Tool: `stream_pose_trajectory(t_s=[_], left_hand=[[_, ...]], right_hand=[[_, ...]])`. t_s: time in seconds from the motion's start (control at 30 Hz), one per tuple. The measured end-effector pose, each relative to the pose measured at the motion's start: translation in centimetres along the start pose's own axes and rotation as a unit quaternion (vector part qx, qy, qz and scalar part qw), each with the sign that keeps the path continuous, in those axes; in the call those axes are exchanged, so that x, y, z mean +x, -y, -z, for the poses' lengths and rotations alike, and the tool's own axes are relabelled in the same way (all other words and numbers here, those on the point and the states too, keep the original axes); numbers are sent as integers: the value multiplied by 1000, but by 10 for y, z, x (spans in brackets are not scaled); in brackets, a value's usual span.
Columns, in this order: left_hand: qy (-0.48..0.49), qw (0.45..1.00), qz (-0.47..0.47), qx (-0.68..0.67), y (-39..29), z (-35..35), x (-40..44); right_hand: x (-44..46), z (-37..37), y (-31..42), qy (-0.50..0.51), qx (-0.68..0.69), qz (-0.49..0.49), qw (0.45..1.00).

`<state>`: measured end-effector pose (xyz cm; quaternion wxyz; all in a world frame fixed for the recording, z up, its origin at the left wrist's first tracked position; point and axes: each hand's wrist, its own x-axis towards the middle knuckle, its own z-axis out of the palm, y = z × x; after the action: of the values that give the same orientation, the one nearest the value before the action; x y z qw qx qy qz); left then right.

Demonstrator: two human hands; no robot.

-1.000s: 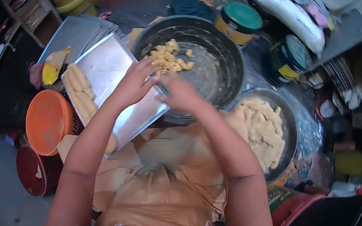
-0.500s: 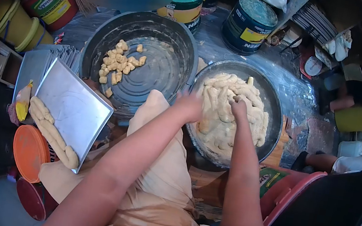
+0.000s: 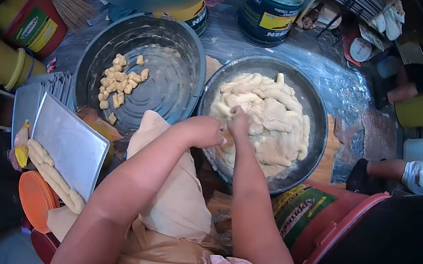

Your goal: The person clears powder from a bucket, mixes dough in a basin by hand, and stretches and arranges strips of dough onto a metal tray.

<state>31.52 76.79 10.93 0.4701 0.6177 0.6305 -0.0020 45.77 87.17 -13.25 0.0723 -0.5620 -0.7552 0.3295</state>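
Observation:
A dark round basin (image 3: 316, 149) holds a heap of pale, floury dough ropes (image 3: 276, 112). My right hand (image 3: 239, 122) is over the left part of this heap, its fingers closed on a piece of dough. Close beside it, at the basin's left rim, my left hand (image 3: 204, 132) has its fingers curled in; what they hold, if anything, is hidden. Small dough chunks (image 3: 119, 82) lie in a second, larger basin (image 3: 191, 67) to the left. Along the lower edge of a tilted metal tray (image 3: 73, 137) rests a long dough roll (image 3: 51, 172).
Behind the basins stands a dark paint bucket (image 3: 270, 13). A red bucket (image 3: 315, 216) is close by my right arm. An orange lid (image 3: 36, 200) sits below the tray. At the right, another person's leg (image 3: 384, 169) shows, and a broom (image 3: 68, 4) is at upper left.
My right hand has moved left across the dough toward my left hand, and its grip now has a dough piece in it. The view has shifted slightly.

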Motion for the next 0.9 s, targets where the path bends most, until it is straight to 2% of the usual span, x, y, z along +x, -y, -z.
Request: stream_pose_trajectory(t_s=[0.03,0.07,0.13,0.2,0.23,0.27,0.33,0.4,0.47,0.53,0.63,0.73,0.83,0.9], left_hand=[[20,1000,12,-11,-4,3,0],[-6,1000,-10,-4,-1,0,3],[-59,997,-51,7,6,-9,7],[-47,997,-55,21,6,-11,9],[-42,997,-57,27,4,-12,10],[-39,998,-55,20,2,-12,10],[-34,998,-51,8,-2,-12,9],[-28,998,-51,7,-5,-10,8],[-30,998,-53,10,-7,-10,8],[-37,998,-57,17,-7,-12,9],[-29,999,-42,17,-11,-10,8],[-31,998,-54,20,-9,-11,9],[-33,998,-47,15,-13,-7,5],[-38,998,-53,13,-8,-9,5]], right_hand=[[-12,0,-1,11,7,32,999],[-25,-1,-3,23,15,66,997],[-51,-4,-17,91,45,22,995],[-74,-11,-47,157,37,-18,987],[-72,-23,-88,273,-78,43,958],[-69,-27,-127,382,-190,102,899],[-71,-5,-157,414,-291,76,859],[-83,51,-147,298,-141,-71,941],[-74,74,-143,143,60,-32,987],[-52,94,-126,6,26,-55,998],[-33,107,-108,-151,-96,-22,984],[-14,69,-127,-173,-296,-3,939],[-17,66,-118,-142,-223,-92,960],[-23,78,-113,-145,-123,-80,978]])
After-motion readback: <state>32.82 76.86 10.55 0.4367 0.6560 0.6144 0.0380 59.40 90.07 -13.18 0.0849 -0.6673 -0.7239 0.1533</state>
